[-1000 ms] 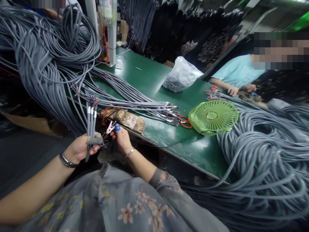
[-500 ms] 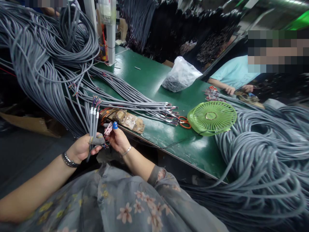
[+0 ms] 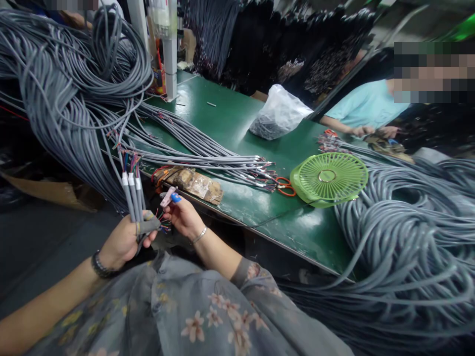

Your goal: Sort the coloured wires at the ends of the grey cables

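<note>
My left hand (image 3: 128,235), with grey wrapping on a finger, is closed round a few grey cables (image 3: 134,200). Their upper ends carry white bands and fanned coloured wires. Beyond the wrapped finger, a tuft of bare coloured wires (image 3: 163,227) sticks out toward my other hand. A small pink plastic tool (image 3: 168,196) is pinched in my right hand (image 3: 183,217), whose thumb wears a blue cover. The tool's exact kind cannot be made out. Its tip is apart from the banded cable ends.
Grey cables (image 3: 208,141) lie across the green table (image 3: 230,109), beside a taped block (image 3: 198,184). Orange-handled scissors (image 3: 285,186) touch a green fan (image 3: 328,178). Behind are a plastic bag (image 3: 280,113) and a co-worker's hands (image 3: 374,131). Cable heaps (image 3: 404,232) flank the table.
My left hand has shifted slightly left and down, and the banded cable ends have swung left. My right hand has dropped a little and moved right, still pinching the pink tool.
</note>
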{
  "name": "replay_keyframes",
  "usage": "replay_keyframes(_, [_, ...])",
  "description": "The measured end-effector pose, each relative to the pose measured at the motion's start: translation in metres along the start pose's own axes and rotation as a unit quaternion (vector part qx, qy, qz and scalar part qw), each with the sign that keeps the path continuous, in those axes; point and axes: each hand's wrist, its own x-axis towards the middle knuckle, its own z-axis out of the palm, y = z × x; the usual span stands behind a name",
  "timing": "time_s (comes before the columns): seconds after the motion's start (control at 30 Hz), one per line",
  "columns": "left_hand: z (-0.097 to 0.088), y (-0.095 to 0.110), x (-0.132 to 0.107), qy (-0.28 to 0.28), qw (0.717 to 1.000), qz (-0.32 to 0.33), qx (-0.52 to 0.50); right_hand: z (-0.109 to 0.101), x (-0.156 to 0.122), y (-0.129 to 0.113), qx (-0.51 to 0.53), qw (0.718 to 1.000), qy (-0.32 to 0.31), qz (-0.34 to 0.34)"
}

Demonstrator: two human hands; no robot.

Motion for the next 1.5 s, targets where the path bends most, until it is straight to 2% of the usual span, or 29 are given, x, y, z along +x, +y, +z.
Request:
replay_keyframes(0.13, [0.009,-0.002,-0.003,0.032,0.999,0.036,-0.012,0.001,0.0,0.001,-0.015,1.0,0.006,-0.017])
replay_keyframes(0.3, [0.009,-0.004,0.001,0.041,0.998,0.041,-0.02,0.001,-0.001,-0.001,-0.047,0.998,-0.006,-0.037])
replay_keyframes(0.5, [0.007,-0.003,0.003,0.055,0.997,0.034,-0.038,-0.004,-0.001,0.003,-0.121,0.986,0.052,-0.102])
replay_keyframes(0.7, [0.009,-0.002,0.007,0.049,0.997,0.03,-0.041,-0.001,0.009,0.005,-0.031,0.999,0.008,-0.038])
replay_keyframes(0.93, [0.014,-0.001,0.008,0.063,0.997,0.016,-0.037,0.001,0.01,0.004,0.004,0.999,0.026,-0.033])
replay_keyframes(1.1, [0.017,0.001,0.007,0.08,0.996,0.009,-0.043,0.0,0.011,0.006,0.012,0.999,0.002,-0.042])
replay_keyframes(1.3, [0.014,-0.003,0.0,0.082,0.996,0.022,-0.039,-0.005,0.01,0.006,0.018,1.0,-0.022,-0.003])
replay_keyframes(1.5, [0.015,-0.002,-0.005,0.114,0.991,0.032,-0.057,-0.004,0.003,0.003,0.013,0.999,-0.014,-0.027])
